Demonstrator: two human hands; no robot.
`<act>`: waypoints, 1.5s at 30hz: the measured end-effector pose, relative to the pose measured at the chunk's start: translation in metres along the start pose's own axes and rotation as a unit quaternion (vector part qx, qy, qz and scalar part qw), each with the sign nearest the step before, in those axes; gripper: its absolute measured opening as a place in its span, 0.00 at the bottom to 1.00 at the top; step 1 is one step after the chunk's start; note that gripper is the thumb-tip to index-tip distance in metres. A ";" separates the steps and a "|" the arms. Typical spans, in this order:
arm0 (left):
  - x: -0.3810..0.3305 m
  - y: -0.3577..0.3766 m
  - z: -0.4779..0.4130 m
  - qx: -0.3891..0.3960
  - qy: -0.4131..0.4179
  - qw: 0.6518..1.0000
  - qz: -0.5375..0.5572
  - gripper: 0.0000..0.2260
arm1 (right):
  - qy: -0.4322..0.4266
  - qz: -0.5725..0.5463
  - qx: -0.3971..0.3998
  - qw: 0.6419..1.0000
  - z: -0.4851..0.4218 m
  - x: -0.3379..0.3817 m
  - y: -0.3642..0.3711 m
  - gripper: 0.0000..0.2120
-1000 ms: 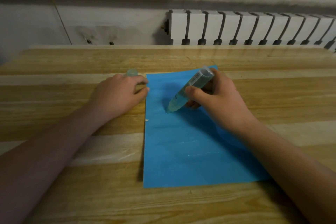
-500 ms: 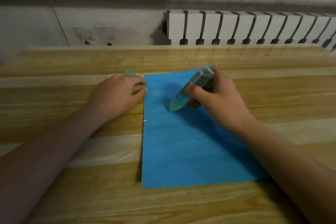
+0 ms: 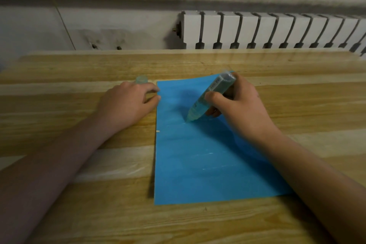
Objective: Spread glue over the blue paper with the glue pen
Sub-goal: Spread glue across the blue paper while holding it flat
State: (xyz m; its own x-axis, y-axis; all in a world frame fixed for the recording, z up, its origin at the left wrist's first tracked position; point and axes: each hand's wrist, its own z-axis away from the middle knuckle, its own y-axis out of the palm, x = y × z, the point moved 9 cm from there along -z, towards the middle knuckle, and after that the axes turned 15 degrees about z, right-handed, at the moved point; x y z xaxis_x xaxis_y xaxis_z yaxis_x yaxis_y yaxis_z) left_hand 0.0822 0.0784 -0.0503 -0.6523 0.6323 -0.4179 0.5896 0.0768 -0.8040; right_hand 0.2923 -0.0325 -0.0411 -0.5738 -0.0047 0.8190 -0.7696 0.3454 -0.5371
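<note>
R hand [image 3: 244, 114] grips glue pen [image 3: 211, 98] on blue paper [image 3: 198, 164].

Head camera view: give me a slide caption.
Right hand holds the glue pen tip-down on the blue paper; left hand rests at its left edge.

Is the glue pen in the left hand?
No, the right hand grips the glue pen, while the left hand rests on the table by the blue paper's edge.

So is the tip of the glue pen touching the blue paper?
Touching. The head view shows the tip of the glue pen set on the blue paper with no gap, and a wet glint at the contact.
</note>
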 end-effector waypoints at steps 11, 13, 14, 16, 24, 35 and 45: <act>0.001 0.000 0.000 0.001 -0.006 1.000 -0.004 0.15 | 0.003 0.000 -0.015 1.000 -0.001 -0.001 -0.004 0.07; 0.000 0.000 0.000 0.001 -0.004 1.000 -0.003 0.15 | 0.006 -0.013 -0.016 1.000 -0.001 -0.002 -0.005 0.07; 0.000 0.000 0.000 0.002 -0.004 1.000 -0.001 0.15 | 0.007 -0.016 -0.015 1.000 -0.001 -0.002 -0.004 0.07; 0.000 0.000 -0.001 0.002 -0.006 1.000 0.003 0.15 | 0.004 -0.009 -0.013 1.000 -0.002 -0.002 -0.004 0.07; -0.001 0.000 0.000 -0.003 0.001 1.000 0.004 0.16 | -0.001 0.007 -0.012 1.000 -0.002 -0.001 -0.007 0.08; -0.005 -0.002 0.000 -0.001 0.010 1.000 0.002 0.15 | -0.009 0.004 -0.019 1.000 -0.002 0.001 -0.011 0.09; 0.000 0.000 -0.001 -0.009 0.011 1.000 0.000 0.15 | -0.022 -0.008 -0.030 0.999 -0.004 0.000 -0.012 0.11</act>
State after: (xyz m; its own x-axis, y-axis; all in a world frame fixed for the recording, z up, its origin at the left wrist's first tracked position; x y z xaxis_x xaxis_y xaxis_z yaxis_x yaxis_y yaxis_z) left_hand 0.0826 0.0795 -0.0503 -0.6420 0.6487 -0.4088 0.5984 0.0906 -0.7960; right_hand 0.3028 -0.0328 -0.0339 -0.5750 -0.0522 0.8165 -0.7610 0.4004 -0.5104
